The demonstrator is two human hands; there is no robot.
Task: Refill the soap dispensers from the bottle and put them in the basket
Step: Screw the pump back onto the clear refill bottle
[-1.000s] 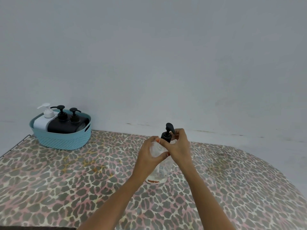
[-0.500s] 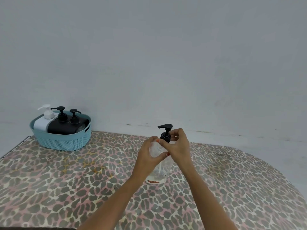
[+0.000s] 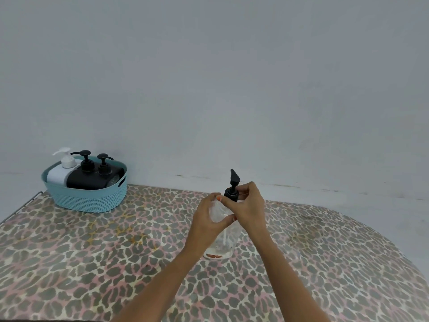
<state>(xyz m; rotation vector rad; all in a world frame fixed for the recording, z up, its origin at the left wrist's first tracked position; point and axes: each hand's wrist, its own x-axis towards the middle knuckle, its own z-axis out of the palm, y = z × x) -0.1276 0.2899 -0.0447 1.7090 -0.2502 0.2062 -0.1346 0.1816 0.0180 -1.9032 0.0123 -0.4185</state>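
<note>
The left hand [image 3: 207, 220] wrapped the upright clear plastic dispenser [image 3: 224, 240]; the right hand [image 3: 251, 206] pinched its black pump collar [image 3: 231, 194]. The teal plastic basket [image 3: 86, 197] stood well left.

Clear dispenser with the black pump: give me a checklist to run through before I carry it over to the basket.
1. Clear plastic dispenser bottle upright on the leopard-print table: ok.
2. Left hand grips the bottle body: ok.
3. Right hand pinches the black pump at its collar: ok.
4. Pump screwed fully tight: cannot tell.
5. Bottle filled with soap: cannot tell.
6. Space left in the teal plastic basket beside the white dispenser and black dispensers: cannot tell.
</note>
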